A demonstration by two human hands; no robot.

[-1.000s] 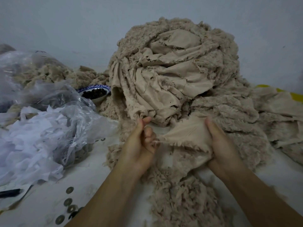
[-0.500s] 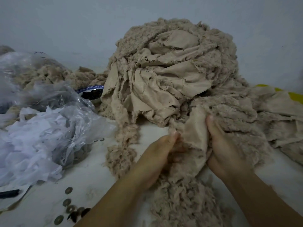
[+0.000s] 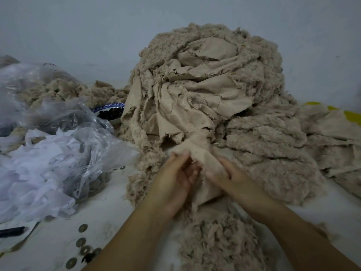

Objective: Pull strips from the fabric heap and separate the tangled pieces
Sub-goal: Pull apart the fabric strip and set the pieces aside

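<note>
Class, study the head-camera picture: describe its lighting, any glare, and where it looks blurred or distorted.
Head view: dim, flat, bluish light, soft shadows under the fabric heap; faint glare on the plastic bag; coins near the bottom edge look soft; wide-angle stretching toward the corners; left hand and right hand gripping the strip are fairly clear.

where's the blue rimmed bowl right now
In the head view the blue-rimmed bowl sits left of centre, between the clear plastic bag and the left edge of the fabric heap, holding dark pieces.
</note>
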